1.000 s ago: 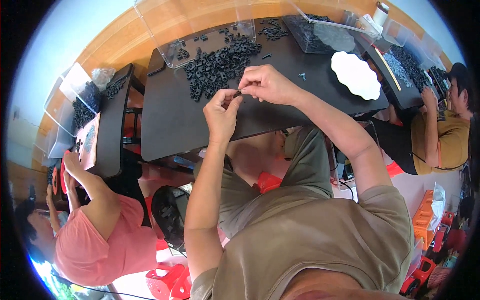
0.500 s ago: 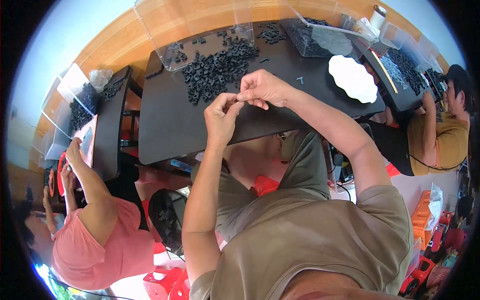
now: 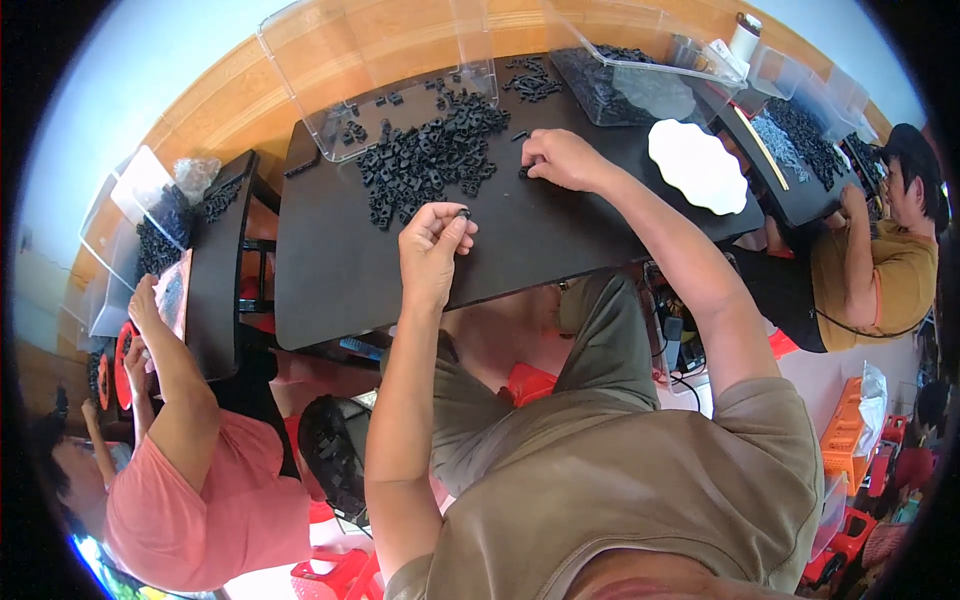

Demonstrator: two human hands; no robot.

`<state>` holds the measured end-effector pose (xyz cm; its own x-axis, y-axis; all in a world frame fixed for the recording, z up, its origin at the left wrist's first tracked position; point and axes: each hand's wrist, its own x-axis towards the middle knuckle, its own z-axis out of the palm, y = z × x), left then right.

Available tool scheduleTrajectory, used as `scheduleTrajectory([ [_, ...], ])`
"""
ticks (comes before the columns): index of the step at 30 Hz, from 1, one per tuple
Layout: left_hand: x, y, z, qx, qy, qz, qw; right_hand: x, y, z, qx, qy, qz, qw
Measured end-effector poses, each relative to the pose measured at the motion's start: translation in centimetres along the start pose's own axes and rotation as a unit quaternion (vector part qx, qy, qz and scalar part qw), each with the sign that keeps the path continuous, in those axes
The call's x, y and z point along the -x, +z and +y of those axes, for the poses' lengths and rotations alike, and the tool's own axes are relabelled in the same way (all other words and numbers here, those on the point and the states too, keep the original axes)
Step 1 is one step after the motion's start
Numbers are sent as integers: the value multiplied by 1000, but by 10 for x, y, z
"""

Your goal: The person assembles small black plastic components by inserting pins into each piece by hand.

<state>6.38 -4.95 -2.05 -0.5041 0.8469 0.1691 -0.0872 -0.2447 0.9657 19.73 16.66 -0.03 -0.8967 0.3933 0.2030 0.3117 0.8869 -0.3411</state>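
My left hand [image 3: 430, 250] is raised over the near part of the dark table [image 3: 340, 270]. Thumb and index finger pinch a small black plastic part [image 3: 463, 214]. Farther to the right, my right hand [image 3: 565, 160] is low over the tabletop with its fingers closed. A dark bit [image 3: 524, 173] shows at its fingertips; its shape is mostly hidden. Between the hands and the wall lies a heap of small black plastic parts [image 3: 425, 150]. One loose black piece [image 3: 519, 135] rests just beyond my right fingers.
A clear plastic bin [image 3: 375, 95] stands tipped behind the heap, beside several black pieces [image 3: 532, 80]. At right are a white wavy-edged plate [image 3: 697, 165] and another clear bin [image 3: 620, 95]. People work at tables on both sides: a pink shirt [image 3: 205, 500], a mustard shirt [image 3: 865, 275].
My hands were together at the fingertips and have parted. The right moved right and down to the table; the left stayed nearby with the black part. My view shifted slightly.
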Motion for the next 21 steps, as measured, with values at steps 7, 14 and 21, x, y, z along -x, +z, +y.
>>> scheduleTrajectory([
  [7,-1,-2,-1,7,-8,2,1000,-2,3,1,-47,8,37,998],
  [14,-2,-6,-2,48,-3,2,999,3,-2,4,-3,-21,11,1000],
  [21,-4,-10,-3,130,-11,-3,991,2,-1,-15,-87,30,103,990],
])
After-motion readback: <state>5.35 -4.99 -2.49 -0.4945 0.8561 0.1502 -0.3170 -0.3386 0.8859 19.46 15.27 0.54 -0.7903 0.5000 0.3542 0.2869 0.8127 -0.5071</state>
